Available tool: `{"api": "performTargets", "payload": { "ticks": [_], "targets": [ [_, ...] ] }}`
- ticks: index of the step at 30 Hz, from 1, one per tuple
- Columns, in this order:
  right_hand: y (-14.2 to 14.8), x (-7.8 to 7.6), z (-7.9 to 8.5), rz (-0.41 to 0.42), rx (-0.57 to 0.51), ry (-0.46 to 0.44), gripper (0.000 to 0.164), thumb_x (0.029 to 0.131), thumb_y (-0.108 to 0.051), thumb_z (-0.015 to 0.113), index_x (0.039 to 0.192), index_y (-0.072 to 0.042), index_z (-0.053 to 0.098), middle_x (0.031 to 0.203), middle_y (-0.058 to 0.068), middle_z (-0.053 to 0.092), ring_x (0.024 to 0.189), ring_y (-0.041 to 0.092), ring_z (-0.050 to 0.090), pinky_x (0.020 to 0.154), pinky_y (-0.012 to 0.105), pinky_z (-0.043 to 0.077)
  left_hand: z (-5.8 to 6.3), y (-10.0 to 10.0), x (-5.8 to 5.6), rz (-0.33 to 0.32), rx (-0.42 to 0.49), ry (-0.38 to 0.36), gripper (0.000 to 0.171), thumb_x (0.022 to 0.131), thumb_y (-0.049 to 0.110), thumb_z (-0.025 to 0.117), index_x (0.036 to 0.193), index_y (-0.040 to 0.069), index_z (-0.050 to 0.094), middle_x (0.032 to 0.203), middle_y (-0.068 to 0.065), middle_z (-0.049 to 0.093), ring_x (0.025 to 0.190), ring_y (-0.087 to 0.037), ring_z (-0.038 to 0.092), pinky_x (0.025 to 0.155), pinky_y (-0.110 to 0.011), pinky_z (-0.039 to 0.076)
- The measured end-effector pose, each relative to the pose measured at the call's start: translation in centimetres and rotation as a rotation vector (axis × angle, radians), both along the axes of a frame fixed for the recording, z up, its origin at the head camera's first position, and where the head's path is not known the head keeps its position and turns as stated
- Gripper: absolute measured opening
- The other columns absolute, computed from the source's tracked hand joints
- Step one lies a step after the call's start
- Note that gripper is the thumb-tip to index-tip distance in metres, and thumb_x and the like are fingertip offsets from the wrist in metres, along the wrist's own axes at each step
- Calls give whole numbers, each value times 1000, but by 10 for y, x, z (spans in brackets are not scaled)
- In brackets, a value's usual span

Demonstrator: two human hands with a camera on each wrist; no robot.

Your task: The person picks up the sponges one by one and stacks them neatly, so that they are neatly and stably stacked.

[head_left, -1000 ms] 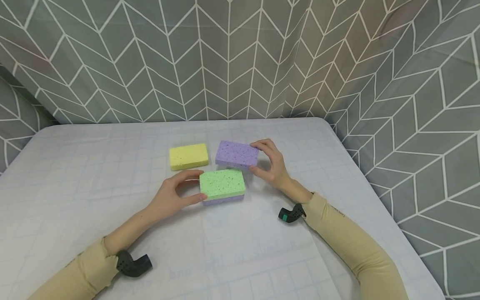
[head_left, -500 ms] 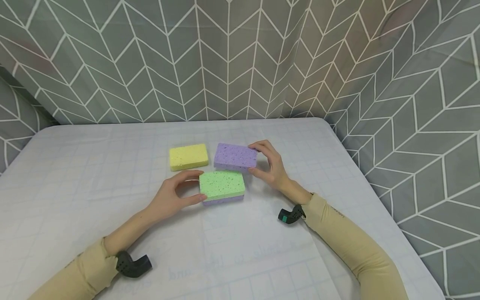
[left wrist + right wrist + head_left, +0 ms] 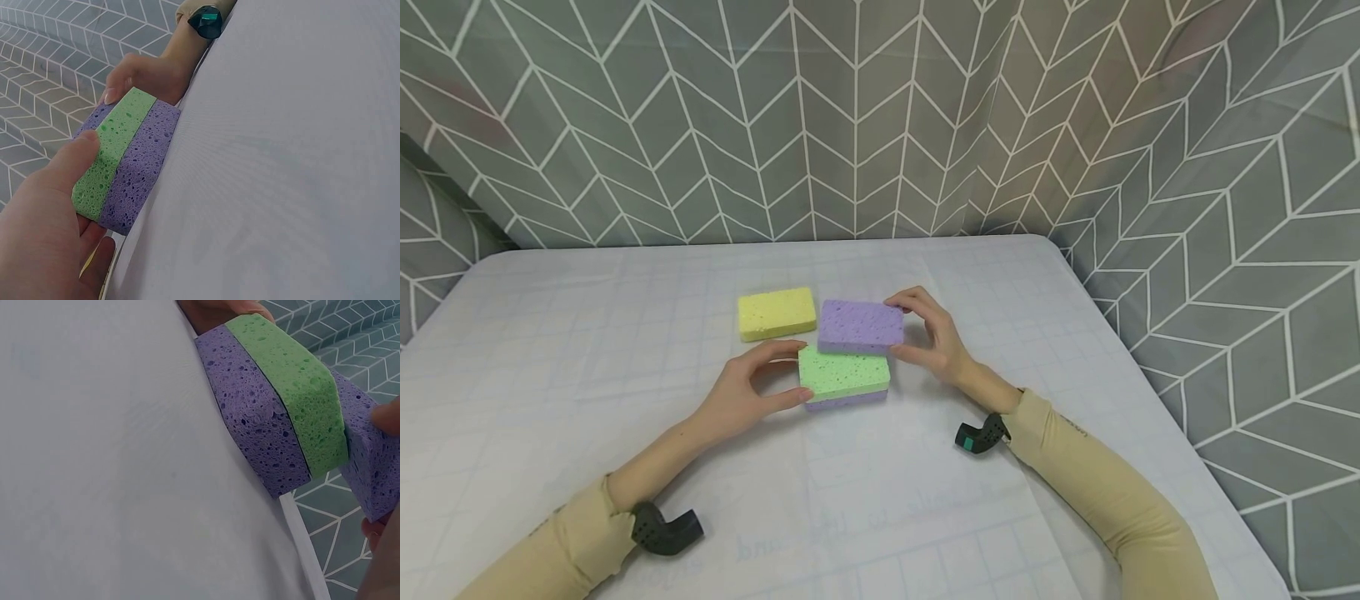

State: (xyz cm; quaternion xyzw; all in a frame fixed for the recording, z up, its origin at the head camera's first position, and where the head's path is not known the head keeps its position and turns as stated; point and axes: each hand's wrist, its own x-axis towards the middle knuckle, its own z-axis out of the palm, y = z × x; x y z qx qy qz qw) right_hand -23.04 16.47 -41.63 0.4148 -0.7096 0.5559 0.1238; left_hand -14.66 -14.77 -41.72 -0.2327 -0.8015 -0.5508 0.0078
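Observation:
A green sponge (image 3: 842, 377) lies flat on a purple sponge (image 3: 848, 402), making a stack on the table. My left hand (image 3: 741, 396) pinches the left end of the green sponge, thumb on the near side and fingers at the far side. In the left wrist view its thumb presses the green sponge (image 3: 119, 150). Held by its right end in my right hand (image 3: 943, 340), a second purple sponge (image 3: 860, 323) is over the far part of the green one, covering its back edge. The right wrist view shows this purple sponge (image 3: 365, 450) against or very close to the green one.
A yellow sponge (image 3: 777, 313) lies flat behind the left hand, just left of the held purple sponge. A white cloth with faint grid lines covers the table (image 3: 587, 308). Grey patterned curtains (image 3: 820, 125) hang at the back and right side.
My right hand has brought the upper purple sponge left and nearer, from behind the stack to partly over the green sponge. The left hand and yellow sponge have stayed in place.

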Motion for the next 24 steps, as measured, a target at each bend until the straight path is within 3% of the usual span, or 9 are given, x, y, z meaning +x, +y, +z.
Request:
{"api": "performTargets", "payload": {
  "ticks": [24],
  "targets": [
    [-4, 5, 1, 65, -29, -70, 57, 72, -9, 68, 125, 11, 58, 121, 27, 55, 113, 25, 50, 102, 31, 42, -3, -2, -3, -9, -1, -8, 61, 80, 18, 86, 134, 20, 59, 131, 3, 63, 121, -19, 62, 107, -29, 50]
  ]
}}
